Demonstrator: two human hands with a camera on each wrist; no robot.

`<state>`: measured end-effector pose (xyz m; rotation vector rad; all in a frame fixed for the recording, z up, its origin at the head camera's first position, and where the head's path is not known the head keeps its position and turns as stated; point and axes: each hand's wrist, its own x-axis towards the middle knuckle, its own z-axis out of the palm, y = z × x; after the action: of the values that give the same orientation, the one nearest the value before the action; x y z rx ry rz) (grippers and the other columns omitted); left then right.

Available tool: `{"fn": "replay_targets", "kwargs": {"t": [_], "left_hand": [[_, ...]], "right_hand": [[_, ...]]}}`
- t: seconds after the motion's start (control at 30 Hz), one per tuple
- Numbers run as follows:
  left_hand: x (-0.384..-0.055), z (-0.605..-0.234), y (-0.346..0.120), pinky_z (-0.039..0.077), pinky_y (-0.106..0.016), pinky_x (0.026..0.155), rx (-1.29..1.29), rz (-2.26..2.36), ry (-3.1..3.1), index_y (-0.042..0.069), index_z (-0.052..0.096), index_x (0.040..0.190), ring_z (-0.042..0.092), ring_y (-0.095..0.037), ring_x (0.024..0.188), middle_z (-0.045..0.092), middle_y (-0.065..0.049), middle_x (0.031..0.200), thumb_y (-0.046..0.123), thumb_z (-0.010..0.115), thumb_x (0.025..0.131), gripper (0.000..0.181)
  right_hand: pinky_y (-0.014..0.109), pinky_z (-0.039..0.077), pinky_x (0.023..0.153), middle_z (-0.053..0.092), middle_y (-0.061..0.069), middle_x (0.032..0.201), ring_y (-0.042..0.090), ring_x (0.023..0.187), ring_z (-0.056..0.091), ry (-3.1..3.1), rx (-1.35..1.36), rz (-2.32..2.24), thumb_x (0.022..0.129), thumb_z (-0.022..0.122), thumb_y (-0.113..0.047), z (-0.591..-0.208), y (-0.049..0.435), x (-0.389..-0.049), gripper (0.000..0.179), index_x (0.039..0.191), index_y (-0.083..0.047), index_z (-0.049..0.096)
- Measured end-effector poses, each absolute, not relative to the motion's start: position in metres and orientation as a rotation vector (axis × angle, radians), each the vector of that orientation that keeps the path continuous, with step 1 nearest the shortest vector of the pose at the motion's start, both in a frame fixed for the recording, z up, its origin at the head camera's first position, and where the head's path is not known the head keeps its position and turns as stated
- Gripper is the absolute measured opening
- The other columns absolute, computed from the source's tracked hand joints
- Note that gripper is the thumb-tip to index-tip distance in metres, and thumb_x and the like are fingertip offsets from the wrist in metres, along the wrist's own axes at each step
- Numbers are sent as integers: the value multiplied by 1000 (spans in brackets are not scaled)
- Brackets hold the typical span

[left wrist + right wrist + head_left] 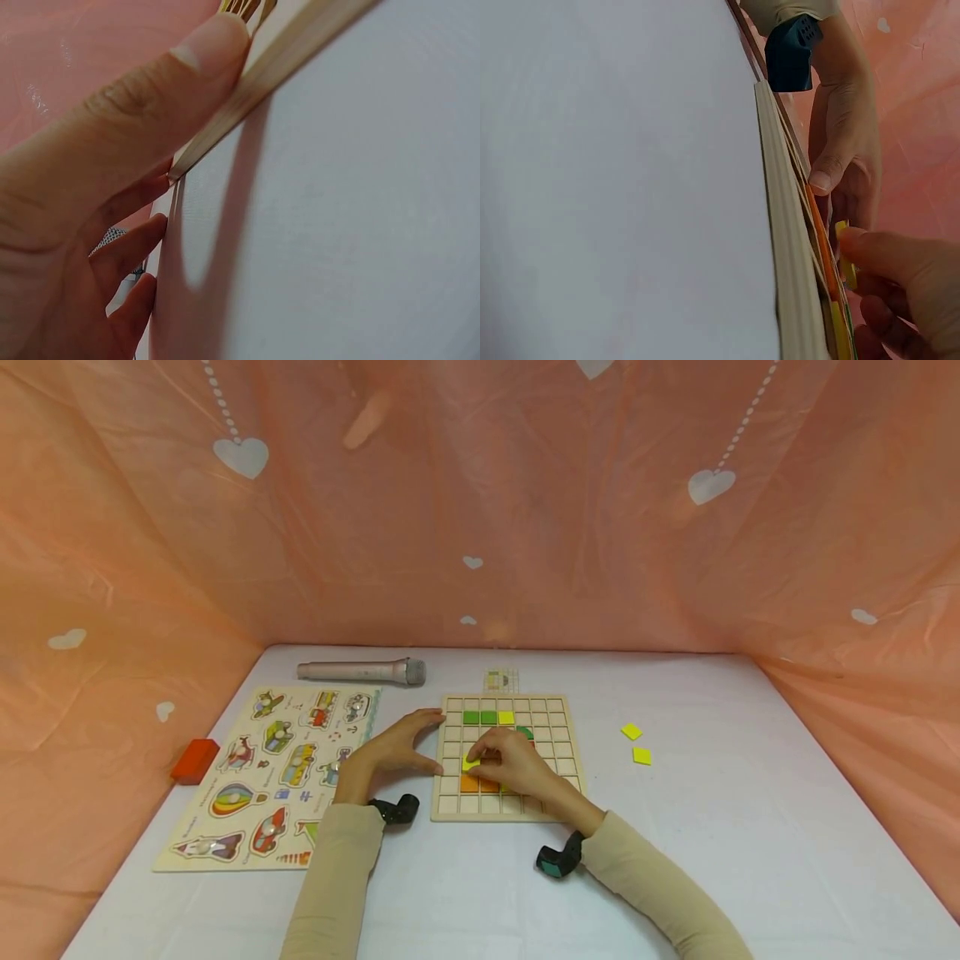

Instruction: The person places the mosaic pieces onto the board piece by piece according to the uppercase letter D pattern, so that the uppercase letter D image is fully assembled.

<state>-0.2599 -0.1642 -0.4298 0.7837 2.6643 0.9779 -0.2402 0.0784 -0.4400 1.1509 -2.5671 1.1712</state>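
Note:
A wooden grid board lies on the table with square tiles in some of its cells. My right hand is over it, pinching a yellow square tile between thumb and fingers. Just below that tile sit two orange tiles in a row. Two green tiles and a yellow one fill part of an upper row. A green piece is partly hidden behind my right hand. Along the board's left edge rests my left hand, thumb and fingers spread, thumb tip on the rim in the left wrist view.
Two loose yellow tiles lie right of the board. A small printed grid card is behind it. To the left are a vehicle picture puzzle, a pink microphone and a red block. A pink curtain borders the table.

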Motion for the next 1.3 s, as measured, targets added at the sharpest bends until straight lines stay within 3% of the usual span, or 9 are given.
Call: {"fn": "replay_targets", "kwargs": {"t": [0.17, 0.53, 0.67, 0.83, 1.3], "left_hand": [[-260, -430, -164, 21, -49, 113, 793, 974, 2669, -2, 38, 139, 25, -37, 136, 31, -21, 147, 26, 82, 69, 88], [-259, -429, -164, 21, -50, 112, 803, 952, 2675, -3, 37, 139, 25, -38, 136, 30, -21, 147, 27, 82, 70, 88], [-259, -428, -163, 21, -50, 112, 805, 952, 2676, -4, 37, 139, 25, -38, 136, 31, -22, 147, 27, 82, 70, 88], [-260, -429, -163, 21, -50, 112, 823, 945, 2689, -5, 38, 138, 26, -40, 135, 31, -24, 145, 26, 82, 69, 88], [-261, -432, -164, 20, -51, 113, 803, 962, 2674, -4, 37, 139, 24, -40, 136, 29, -24, 147, 25, 83, 68, 90]], "right_hand": [[20, 44, 66, 66, -3, 84, 9, 76, 52, -2583, 1150, 1112, 77, 77, -14, -442, 76, -241, 10, 86, -11, 72], [32, 44, 84, 65, 0, 95, 17, 94, 54, -2632, 1146, 1048, 81, 73, -16, -441, 76, -240, 5, 84, -12, 76], [28, 46, 76, 58, 4, 99, 16, 90, 50, -2648, 1121, 1074, 84, 70, -17, -437, 82, -241, 12, 93, -11, 74], [22, 46, 59, 59, 6, 90, 13, 72, 51, -2559, 1044, 1168, 85, 68, -12, -432, 104, -251, 19, 102, -3, 68], [29, 52, 66, 64, 10, 92, 18, 80, 57, -2531, 664, 1091, 83, 69, -5, -423, 217, -267, 24, 107, -2, 66]]}}
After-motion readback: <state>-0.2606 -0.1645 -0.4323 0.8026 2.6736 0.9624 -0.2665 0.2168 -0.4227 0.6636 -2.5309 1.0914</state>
